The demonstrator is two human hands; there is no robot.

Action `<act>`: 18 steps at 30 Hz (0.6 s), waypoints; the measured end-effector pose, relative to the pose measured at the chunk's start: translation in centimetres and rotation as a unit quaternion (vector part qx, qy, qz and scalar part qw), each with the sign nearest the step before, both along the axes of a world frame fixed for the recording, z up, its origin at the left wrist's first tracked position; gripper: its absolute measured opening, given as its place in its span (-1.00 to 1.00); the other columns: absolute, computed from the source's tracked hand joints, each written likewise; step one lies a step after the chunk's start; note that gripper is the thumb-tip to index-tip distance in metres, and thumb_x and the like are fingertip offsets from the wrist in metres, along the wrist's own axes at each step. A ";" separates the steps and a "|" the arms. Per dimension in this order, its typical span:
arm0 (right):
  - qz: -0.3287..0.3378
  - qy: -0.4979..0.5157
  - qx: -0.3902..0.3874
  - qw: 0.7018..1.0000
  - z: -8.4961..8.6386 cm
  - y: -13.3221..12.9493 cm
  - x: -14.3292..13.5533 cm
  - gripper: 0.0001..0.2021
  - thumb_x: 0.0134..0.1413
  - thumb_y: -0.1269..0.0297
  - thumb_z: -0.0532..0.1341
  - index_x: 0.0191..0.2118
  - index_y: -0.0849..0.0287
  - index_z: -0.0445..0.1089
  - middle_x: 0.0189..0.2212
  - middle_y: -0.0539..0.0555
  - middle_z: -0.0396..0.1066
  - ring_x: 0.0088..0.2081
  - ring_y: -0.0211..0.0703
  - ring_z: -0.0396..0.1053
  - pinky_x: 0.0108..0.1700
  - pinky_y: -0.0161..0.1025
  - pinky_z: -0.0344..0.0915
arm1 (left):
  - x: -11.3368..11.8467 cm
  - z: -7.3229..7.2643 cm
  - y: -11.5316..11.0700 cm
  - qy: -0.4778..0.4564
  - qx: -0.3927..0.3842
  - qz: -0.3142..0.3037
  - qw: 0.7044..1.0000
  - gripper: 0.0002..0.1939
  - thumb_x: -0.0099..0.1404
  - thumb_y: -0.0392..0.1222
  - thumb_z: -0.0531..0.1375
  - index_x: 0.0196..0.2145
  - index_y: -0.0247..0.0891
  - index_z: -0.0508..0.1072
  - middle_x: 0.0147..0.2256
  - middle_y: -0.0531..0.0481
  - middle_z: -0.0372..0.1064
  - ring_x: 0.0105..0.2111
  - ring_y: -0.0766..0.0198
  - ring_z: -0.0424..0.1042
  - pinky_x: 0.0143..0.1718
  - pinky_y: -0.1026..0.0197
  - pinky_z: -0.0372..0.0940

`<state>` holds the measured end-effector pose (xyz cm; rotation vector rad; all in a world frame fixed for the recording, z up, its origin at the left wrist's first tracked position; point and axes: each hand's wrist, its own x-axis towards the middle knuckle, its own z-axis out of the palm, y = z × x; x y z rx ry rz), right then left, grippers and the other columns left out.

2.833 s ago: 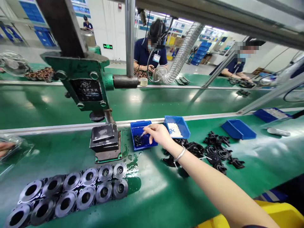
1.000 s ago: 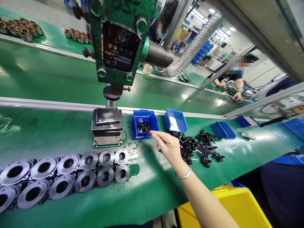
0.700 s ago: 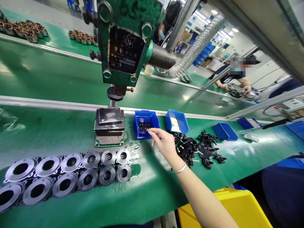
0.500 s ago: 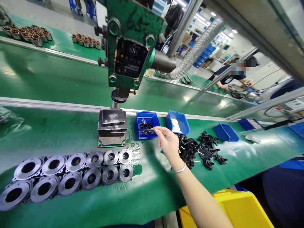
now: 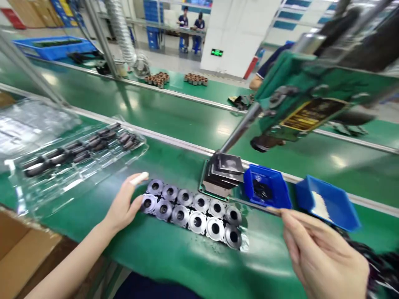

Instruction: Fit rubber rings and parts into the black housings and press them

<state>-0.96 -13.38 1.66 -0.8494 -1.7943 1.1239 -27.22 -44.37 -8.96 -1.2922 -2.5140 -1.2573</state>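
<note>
At the left end of two rows of round metal housings (image 5: 197,221), my left hand (image 5: 126,202) has its thumb and fingers apart around the end pieces. A white cover sits on one of its fingertips. My right hand (image 5: 321,245), at the right, pinches a thin stick (image 5: 254,204) that points left, in front of the blue bin (image 5: 283,192) with black rings (image 5: 262,190). Behind the rows stands a press base with stacked metal blocks (image 5: 225,170).
The green press head (image 5: 302,95) overhangs the upper right. A second blue bin (image 5: 343,205) holds white pieces. Clear plastic trays with dark cylindrical parts (image 5: 75,153) lie at the left. Black parts (image 5: 383,265) are at the right edge. People sit far behind.
The view has swung left, bringing the plastic trays into sight. My left hand has appeared beside the housings. My right hand and its stick are now in front of the bin, no longer over it.
</note>
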 end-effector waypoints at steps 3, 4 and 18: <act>0.153 -0.031 0.035 0.987 -0.5 -3.4 -3.5 -0.90 0.12 0.24 0.38 -0.23 0.07 0.61 -0.42 0.11 0.58 -0.56 -0.14 0.46 -0.63 -0.30 0.37 | 0.1 -0.5 0.4 0.011 -0.001 -0.025 1.000 -0.44 0.48 -0.01 -0.03 0.35 -0.23 0.04 0.22 -0.31 0.18 0.23 -0.06 0.21 0.23 -0.18 0.19; 0.206 -0.034 0.067 0.976 -0.7 -4.4 -5.0 -0.92 0.17 0.27 0.34 -0.23 0.06 0.61 -0.38 0.11 0.59 -0.47 -0.09 0.53 -0.54 -0.28 0.45 | 0.2 -0.6 0.4 0.011 -0.002 -0.028 1.000 -0.42 0.48 -0.01 -0.02 0.36 -0.23 0.02 0.23 -0.32 0.17 0.23 -0.06 0.20 0.23 -0.17 0.19; 0.367 -0.080 0.047 0.925 -2.4 -9.0 -14.9 -0.88 0.26 0.30 0.27 -0.24 0.11 0.59 -0.38 0.05 0.59 -0.55 -0.23 0.49 -0.53 -0.37 0.43 | -0.1 -0.2 -0.5 0.106 0.007 -0.055 0.993 -0.41 0.39 -0.15 0.10 0.32 -0.27 0.13 0.24 -0.34 0.11 0.23 -0.10 0.16 0.21 -0.17 0.19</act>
